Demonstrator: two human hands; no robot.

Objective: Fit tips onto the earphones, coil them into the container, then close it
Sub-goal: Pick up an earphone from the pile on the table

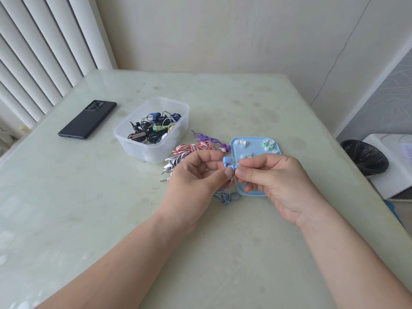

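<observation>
A pale green, glossy bench [89, 197] with faint stains fills the view, set into a corner of cream walls; white vertical blinds [44, 52] hang beyond its far left edge, and a bin lined with a black bag [365, 157] stands off the bench to the right of the right hand.

The left hand [196, 175] pinches one light blue earphone [229, 162] between thumb and fingers. The right hand [274, 175] meets it just beside the earphone's nozzle, fingertips closed on something small and pale there, probably a tip, though it is too hidden to be sure. The earphone's blue cable [225, 197] hangs under the left hand and lies bunched on the bench between the two wrists.

Under and just beyond the right hand lies one light blue lid [256, 139], flat, carrying loose tips [242, 143]: several white ones and about four green ones; the hand covers part of the lid, so the full count cannot be told.

Beyond the left hand, three coiled earphone sets lie together: one purple [207, 138], one red and white [196, 147], one black and white [176, 162], with two jack plugs showing near the thumb side. Farther beyond stands one clear plastic container [153, 150], open, holding a tangle of mostly dark earphones. One black phone [88, 119] lies well to the left.
</observation>
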